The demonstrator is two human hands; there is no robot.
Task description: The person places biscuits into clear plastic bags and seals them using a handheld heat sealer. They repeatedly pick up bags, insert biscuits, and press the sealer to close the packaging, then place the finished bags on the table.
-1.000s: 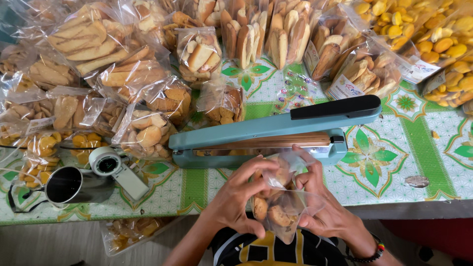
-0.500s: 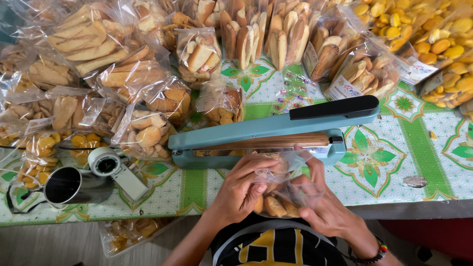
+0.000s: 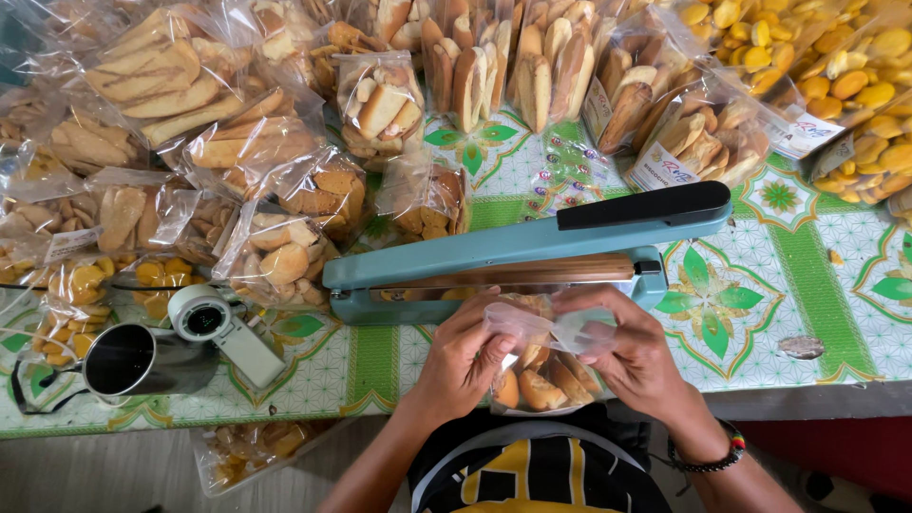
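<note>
Biscuit bag [image 3: 541, 375] mouth is pinched by left hand [image 3: 465, 356] and right hand [image 3: 632, 353]; a wrinkled mouth could be sealed crooked by the sealer [image 3: 513, 266].

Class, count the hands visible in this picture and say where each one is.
2. The left hand and the right hand both pinch the open top of a clear bag of biscuits at the table's near edge, just in front of the teal heat sealer. None appear hidden.
</note>
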